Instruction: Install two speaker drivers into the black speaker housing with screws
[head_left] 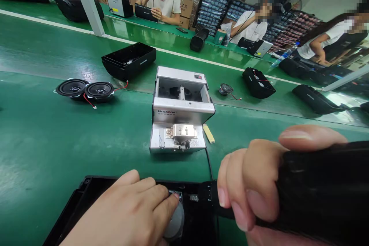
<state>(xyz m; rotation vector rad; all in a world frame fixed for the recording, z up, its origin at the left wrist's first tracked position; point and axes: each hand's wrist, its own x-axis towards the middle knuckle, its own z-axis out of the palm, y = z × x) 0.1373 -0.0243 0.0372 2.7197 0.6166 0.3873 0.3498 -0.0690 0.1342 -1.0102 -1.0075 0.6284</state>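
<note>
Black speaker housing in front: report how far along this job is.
Done: a speaker driver sits inside the black speaker housing. In hand: the left hand presses that driver; the right hand grips a black electric screwdriver at the housing. Left: two loose drivers with red wires lie on the bench.

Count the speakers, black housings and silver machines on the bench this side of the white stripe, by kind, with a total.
Speakers: 4, one of them under the left hand
Black housings: 4
Silver machine: 1
Total: 9
</note>
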